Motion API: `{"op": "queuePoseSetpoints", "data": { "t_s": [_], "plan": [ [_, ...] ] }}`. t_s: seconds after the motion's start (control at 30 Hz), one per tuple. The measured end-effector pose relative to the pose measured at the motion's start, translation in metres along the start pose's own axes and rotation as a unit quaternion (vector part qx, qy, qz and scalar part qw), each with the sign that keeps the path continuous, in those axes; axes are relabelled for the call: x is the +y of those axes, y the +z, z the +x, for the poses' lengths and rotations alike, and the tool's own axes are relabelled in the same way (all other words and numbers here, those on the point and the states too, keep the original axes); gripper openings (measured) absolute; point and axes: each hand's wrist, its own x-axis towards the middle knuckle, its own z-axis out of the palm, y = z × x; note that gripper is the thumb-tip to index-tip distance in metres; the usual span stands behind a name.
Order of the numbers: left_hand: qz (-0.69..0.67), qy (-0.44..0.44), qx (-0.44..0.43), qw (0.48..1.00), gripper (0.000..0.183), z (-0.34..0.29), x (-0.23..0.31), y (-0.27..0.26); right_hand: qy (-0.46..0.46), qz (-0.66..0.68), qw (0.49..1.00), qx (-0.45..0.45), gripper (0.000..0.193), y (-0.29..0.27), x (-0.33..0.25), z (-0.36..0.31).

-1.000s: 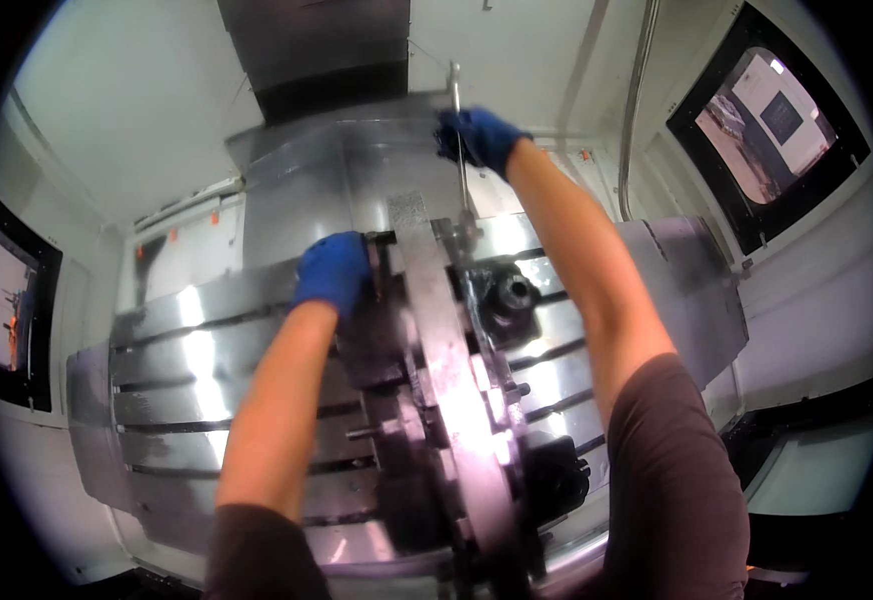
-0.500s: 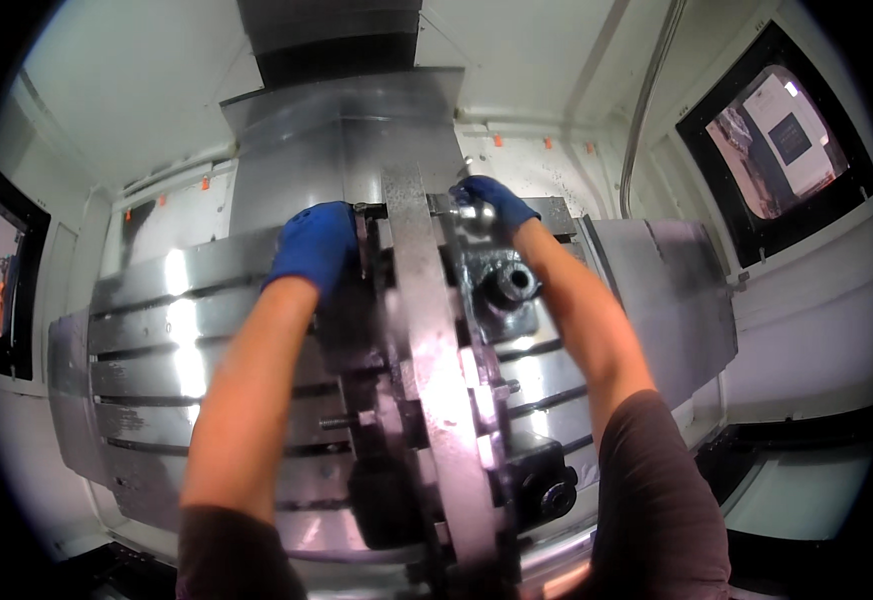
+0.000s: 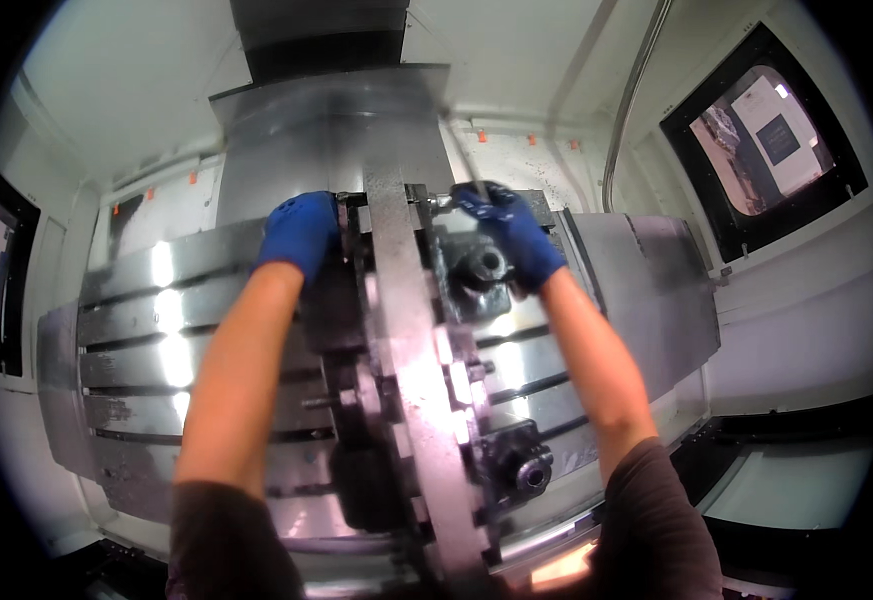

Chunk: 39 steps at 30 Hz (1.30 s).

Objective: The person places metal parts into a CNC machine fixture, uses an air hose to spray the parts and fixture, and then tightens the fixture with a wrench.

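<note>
A long flat metal bar [image 3: 412, 330] runs away from me, held between dark clamp blocks on a slotted machine table [image 3: 132, 360]. My left hand [image 3: 300, 235], in a blue glove, is closed at the far left end of the clamping fixture; its fingertips are hidden. My right hand [image 3: 517, 230], gloved in blue too, is closed at the fixture's far right side, beside a black clamp block [image 3: 477, 270] with a round socketed boss. From its fingers a thin rod-like tool [image 3: 474, 160] points up, smeared by motion.
A second black block [image 3: 519, 465] with a round boss sits nearer on the right. A threaded stud [image 3: 325, 403] sticks out left of the bar. Grey metal covers [image 3: 332, 140] rise behind the table. White enclosure walls with a window [image 3: 765, 140] surround it; a hose [image 3: 637, 90] hangs at the back right.
My right hand has turned and come slightly nearer, and the thin tool now shows above it. My left hand stays at the fixture's far left end. The whole view has shifted a little.
</note>
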Motion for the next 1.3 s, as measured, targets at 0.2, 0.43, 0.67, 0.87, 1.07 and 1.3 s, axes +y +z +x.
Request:
{"op": "queuePoseSetpoints", "data": {
  "t_s": [0.2,0.43,0.67,0.87,1.07,1.3],
  "plan": [
    [0.002,0.015,0.043,0.999,0.019,-0.002,-0.003,0.004,0.087,0.116,0.989,-0.012,0.029,0.017,-0.003,0.015],
    [0.034,0.027,0.030,0.999,0.019,0.002,0.001,0.007,0.188,0.143,0.972,-0.021,0.045,0.013,0.011,0.027],
    [0.013,0.014,0.032,0.999,0.021,0.001,-0.002,0.006,0.160,0.232,0.959,-0.034,0.036,0.018,-0.013,0.003],
    [0.023,0.021,0.038,0.999,0.023,0.003,0.001,0.010,0.167,0.089,0.980,-0.066,0.042,0.007,-0.006,0.013],
    [0.053,0.075,0.081,0.992,0.021,0.002,-0.008,0.013,0.238,0.061,0.968,-0.052,0.043,0.013,-0.048,0.007],
    [0.026,0.184,0.150,0.971,0.018,0.003,-0.017,0.020,0.164,0.171,0.971,-0.015,0.044,0.010,-0.004,0.007]
  ]
}}
